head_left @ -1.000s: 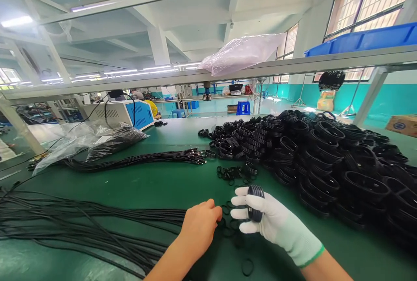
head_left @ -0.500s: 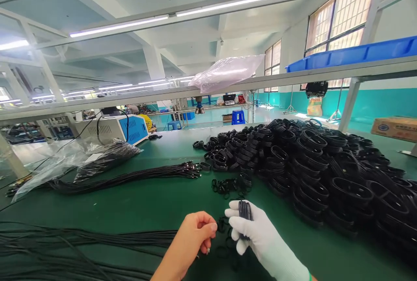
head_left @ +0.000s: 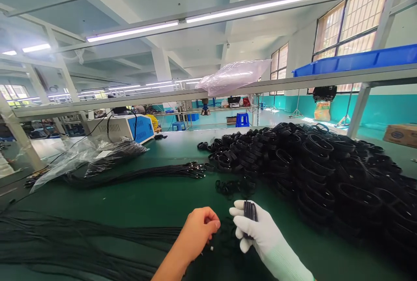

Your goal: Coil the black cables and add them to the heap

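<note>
My right hand [head_left: 257, 231], in a white glove, is wrapped round a small coil of black cable [head_left: 250, 212] whose loops stand side by side between thumb and fingers. Just to its left, apart from it, my bare left hand [head_left: 200, 232] is closed, thumb against fingertips. What it pinches, if anything, is hidden. A small pale tip [head_left: 212, 248] shows just below its fingers; whether they hold it I cannot tell. Small dark rings lie on the green table between and beneath the hands. Straight black cables [head_left: 130, 234] run along the table to the left forearm.
A high heap of coiled black cables [head_left: 319, 172] covers the right side. Small black loops [head_left: 233, 186] lie ahead of my hands. Farther left are a cable bundle [head_left: 156, 170], a plastic bag [head_left: 114, 155] and a blue-and-white machine [head_left: 140, 129]. A shelf [head_left: 169, 94] crosses above.
The view has turned slightly left, so the scene sits farther right. Both hands keep nearly the same pose, and the right one still holds the coil.
</note>
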The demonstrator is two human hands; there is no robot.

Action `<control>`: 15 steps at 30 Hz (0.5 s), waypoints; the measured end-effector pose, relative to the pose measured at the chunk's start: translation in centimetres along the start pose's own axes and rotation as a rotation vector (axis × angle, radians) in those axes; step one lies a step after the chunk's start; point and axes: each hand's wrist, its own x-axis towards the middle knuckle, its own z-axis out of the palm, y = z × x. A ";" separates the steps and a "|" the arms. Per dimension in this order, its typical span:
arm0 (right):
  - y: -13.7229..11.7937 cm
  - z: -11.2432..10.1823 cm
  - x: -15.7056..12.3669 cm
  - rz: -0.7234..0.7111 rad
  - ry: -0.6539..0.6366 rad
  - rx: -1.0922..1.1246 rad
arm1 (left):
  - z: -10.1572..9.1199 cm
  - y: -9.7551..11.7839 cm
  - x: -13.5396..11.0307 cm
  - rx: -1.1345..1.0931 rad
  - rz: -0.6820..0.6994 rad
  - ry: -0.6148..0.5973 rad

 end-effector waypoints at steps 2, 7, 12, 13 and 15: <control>0.7 0.2 0.3 0.027 -0.016 -0.038 | 0.7 0.0 -0.5 -0.109 -0.016 -0.060; 2.2 0.8 0.4 0.037 -0.121 -0.017 | 2.8 -1.2 -1.5 -0.448 -0.041 -0.103; 2.1 -0.6 -1.1 0.191 -0.267 0.332 | 3.2 -1.9 -2.2 -0.619 -0.029 -0.163; 2.0 -1.1 -1.4 0.196 -0.296 0.290 | 3.1 -1.8 -2.6 -0.748 -0.013 -0.192; 2.0 -2.2 -1.7 0.173 -0.337 0.130 | 2.5 -1.4 -3.5 -0.993 0.045 -0.266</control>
